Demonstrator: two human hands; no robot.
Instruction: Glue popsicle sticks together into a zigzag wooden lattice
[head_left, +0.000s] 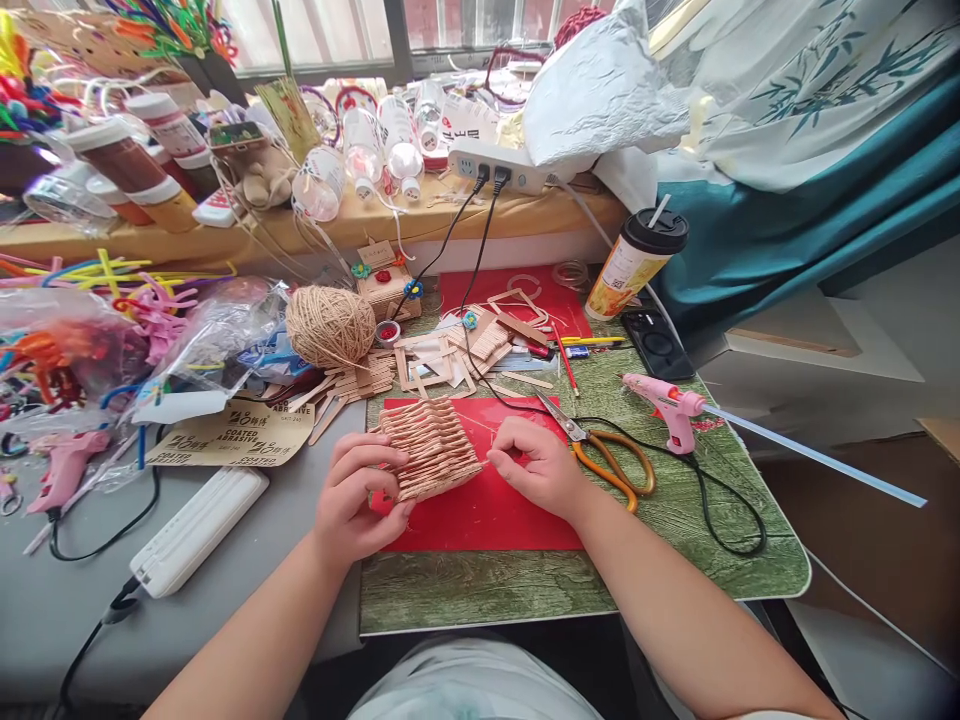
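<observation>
A block of stacked wooden craft sticks (439,450) is tilted above a red sheet (480,525) on the green wood-patterned board. My left hand (364,490) grips its left side, thumb at the lower edge and fingers along the upper left. At the block's right corner is my right hand (532,465), its fingers curled and thumb and forefinger pinched together; whatever lies between them is too small to make out. Scissors with orange handles (615,460) lie just right of my right hand.
A pink glue gun (671,405) with a long glue stick and cable sits at the right. Behind are loose sticks (442,360), a twine ball (330,325) and a drink cup (637,265). A power strip (199,530) lies left.
</observation>
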